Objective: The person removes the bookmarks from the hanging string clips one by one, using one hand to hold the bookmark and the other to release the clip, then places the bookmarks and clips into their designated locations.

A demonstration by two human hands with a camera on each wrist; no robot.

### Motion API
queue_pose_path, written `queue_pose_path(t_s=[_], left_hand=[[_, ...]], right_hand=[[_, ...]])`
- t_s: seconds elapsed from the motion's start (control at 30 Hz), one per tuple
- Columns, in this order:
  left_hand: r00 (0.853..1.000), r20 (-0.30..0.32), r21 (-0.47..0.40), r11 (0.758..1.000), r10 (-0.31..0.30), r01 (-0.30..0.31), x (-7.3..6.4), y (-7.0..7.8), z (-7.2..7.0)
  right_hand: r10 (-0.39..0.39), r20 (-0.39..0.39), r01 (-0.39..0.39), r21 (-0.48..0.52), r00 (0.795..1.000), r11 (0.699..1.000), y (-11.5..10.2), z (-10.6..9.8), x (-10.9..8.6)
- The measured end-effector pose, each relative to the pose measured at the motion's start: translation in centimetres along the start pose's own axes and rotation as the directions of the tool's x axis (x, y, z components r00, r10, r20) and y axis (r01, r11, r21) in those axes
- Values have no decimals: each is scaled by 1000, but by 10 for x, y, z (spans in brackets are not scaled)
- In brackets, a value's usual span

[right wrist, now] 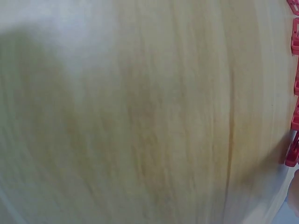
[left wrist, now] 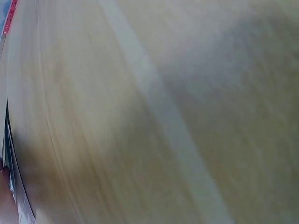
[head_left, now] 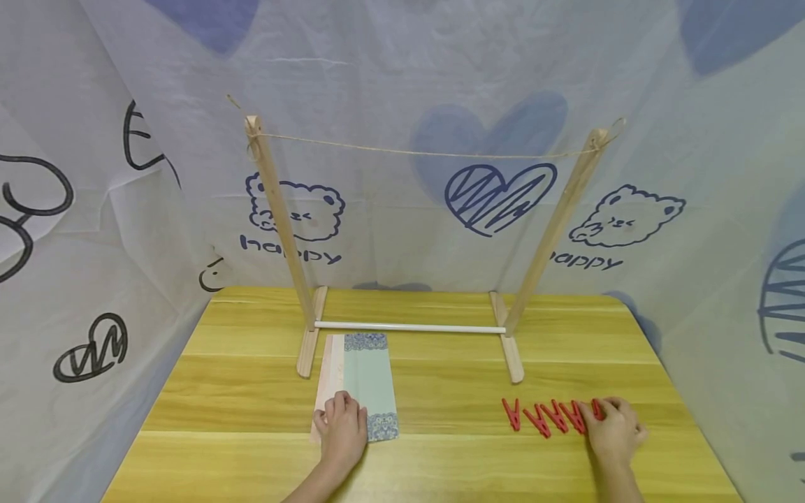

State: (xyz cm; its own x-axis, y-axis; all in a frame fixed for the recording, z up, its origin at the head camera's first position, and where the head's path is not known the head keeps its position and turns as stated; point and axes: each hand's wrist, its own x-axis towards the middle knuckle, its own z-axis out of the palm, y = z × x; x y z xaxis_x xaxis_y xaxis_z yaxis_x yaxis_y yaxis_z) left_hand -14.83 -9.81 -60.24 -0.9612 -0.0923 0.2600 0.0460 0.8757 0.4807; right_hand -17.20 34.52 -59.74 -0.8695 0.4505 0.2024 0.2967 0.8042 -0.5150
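Observation:
Several sheets of patterned paper lie overlapped on the table; a pale green one (head_left: 371, 381) with blue lace-like bands is at the right, pink ones (head_left: 323, 381) at the left. My left hand (head_left: 342, 433) rests on the lower part of the sheets, fingertips on the paper; the left wrist view catches only a fingertip at the sheets' edges (left wrist: 14, 177). At the right, several red clothespins (head_left: 537, 419) lie in a row. My right hand (head_left: 613, 429) pinches the rightmost clothespin (head_left: 597, 409) between thumb and fingers, partly hiding it.
Behind the papers stands a wooden frame with two upright posts (head_left: 283, 223), a white crossbar (head_left: 409, 326) low down and a thin string (head_left: 409, 151) tied between the tops. Its feet (head_left: 512, 360) reach forward on the wood-grain table (head_left: 440, 447). Printed cloth (head_left: 390, 230) surrounds the table.

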Motion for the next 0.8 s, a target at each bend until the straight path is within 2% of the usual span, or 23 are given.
queue_pose_path(t_s=[0.27,0.57,0.8], left_hand=[[1000,17,82,996,20,-21,1,-2,2],[999,25,130,991,33,-36,2,-2,0],[998,31,153,987,46,-51,2,-3,1]], right_hand=[[-5,-67,7,40,998,999,2,5,-1],[6,-74,-2,52,997,999,1,5,-2],[33,-57,-31,22,998,999,1,5,-3]])
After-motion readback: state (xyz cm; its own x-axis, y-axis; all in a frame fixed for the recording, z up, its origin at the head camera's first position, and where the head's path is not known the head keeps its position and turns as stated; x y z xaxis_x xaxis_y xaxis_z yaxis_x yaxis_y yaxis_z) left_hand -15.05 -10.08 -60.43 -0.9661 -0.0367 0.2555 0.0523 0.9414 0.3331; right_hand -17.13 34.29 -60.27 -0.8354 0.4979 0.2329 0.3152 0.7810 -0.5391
